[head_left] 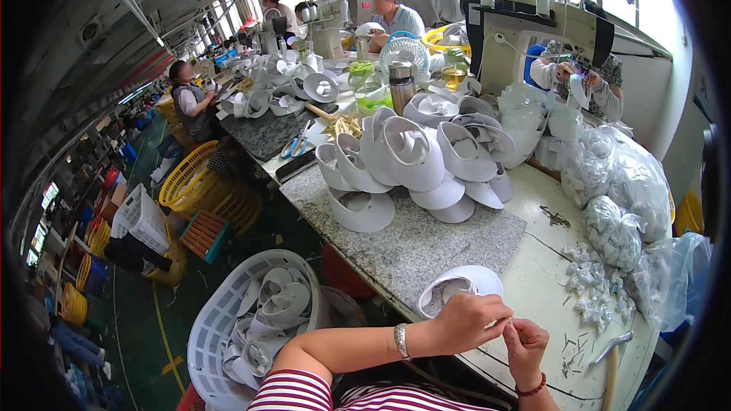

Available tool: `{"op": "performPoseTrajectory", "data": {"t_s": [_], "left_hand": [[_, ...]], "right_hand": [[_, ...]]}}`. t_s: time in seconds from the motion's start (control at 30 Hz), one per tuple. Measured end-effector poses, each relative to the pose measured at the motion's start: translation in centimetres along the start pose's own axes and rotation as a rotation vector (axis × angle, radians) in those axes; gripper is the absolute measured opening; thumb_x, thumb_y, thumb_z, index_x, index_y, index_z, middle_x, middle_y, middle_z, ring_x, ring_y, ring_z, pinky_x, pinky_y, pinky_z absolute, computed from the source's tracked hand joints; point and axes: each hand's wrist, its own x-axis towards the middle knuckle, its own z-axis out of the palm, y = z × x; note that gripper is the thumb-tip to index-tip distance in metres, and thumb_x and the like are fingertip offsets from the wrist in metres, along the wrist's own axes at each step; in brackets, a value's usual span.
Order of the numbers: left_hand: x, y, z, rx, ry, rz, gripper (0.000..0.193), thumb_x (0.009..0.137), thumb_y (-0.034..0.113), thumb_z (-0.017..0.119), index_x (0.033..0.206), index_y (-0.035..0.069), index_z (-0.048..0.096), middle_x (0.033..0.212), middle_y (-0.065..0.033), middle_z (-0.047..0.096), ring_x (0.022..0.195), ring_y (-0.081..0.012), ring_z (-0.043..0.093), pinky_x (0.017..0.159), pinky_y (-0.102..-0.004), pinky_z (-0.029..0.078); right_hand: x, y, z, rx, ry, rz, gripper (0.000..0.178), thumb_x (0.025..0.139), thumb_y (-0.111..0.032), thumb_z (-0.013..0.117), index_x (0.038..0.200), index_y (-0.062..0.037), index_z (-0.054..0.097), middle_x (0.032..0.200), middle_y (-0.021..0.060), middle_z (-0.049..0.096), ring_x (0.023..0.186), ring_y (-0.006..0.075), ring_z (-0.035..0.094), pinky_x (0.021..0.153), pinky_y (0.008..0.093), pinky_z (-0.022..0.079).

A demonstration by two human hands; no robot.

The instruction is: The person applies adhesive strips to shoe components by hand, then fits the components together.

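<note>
My left hand (pixel 467 325), with a silver bangle at its wrist, is closed in a pinch over the table's near edge. Close beside it, my right hand (pixel 525 346) pinches too, its wrist circled by red beads. Their fingertips meet at something small that I cannot make out. Just beyond the left hand a single white sun visor (pixel 487 280) lies on the grey speckled slab (pixel 396 247). Farther back stands a heap of similar visors (pixel 415 152). To the right, small metal bits (pixel 572 356) lie loose near a wooden handle (pixel 611 380) and a curved metal piece (pixel 611 345).
Small clear packets (pixel 598 285) and filled plastic bags (pixel 613 232) crowd the right side. A white basket (pixel 199 335) of visors stands left below the table. Scissors (pixel 295 141) and a steel flask (pixel 401 87) lie beyond. Co-workers sit farther back, one at a sewing machine (pixel 525 42).
</note>
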Motion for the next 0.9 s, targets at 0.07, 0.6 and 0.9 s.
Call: {"op": "performPoseTrajectory", "data": {"t_s": [0.07,0.6,0.9], "left_hand": [[-0.1,-0.2,0.1,-0.001,-0.015,0.014,0.016,0.081,0.013,0.068,0.095,0.004,0.068,0.082,-0.0069,0.065,0.064,-0.0252,0.064,0.056,-0.0335,0.050],[-0.4,-0.9,1.3,-0.130,0.101,0.023,0.018,0.083,0.005,0.067,0.100,-0.001,0.067,0.085,-0.0122,0.066,0.069,-0.0280,0.065,0.060,-0.0337,0.052],[-0.5,-1.1,1.7,0.025,0.098,0.053,0.017,0.082,0.005,0.067,0.098,0.000,0.066,0.084,-0.0109,0.067,0.066,-0.0267,0.066,0.056,-0.0341,0.051]], "right_hand": [[-0.1,-0.2,0.0,-0.036,-0.012,-0.023,0.007,0.087,-0.002,0.068,0.086,0.0048,0.066,0.064,-0.0029,0.055,0.057,0.0009,0.043,0.049,0.0186,0.031],[0.1,1.0,0.0,-0.041,0.160,-0.083,0.027,0.097,-0.017,0.058,0.076,-0.0002,0.055,0.063,-0.0035,0.052,0.058,0.0025,0.041,0.053,0.0203,0.033],[0.1,1.5,-0.6,0.023,0.201,-0.045,0.024,0.092,-0.009,0.059,0.070,-0.0027,0.052,0.060,-0.0042,0.050,0.053,0.0016,0.040,0.049,0.0196,0.031]]}}
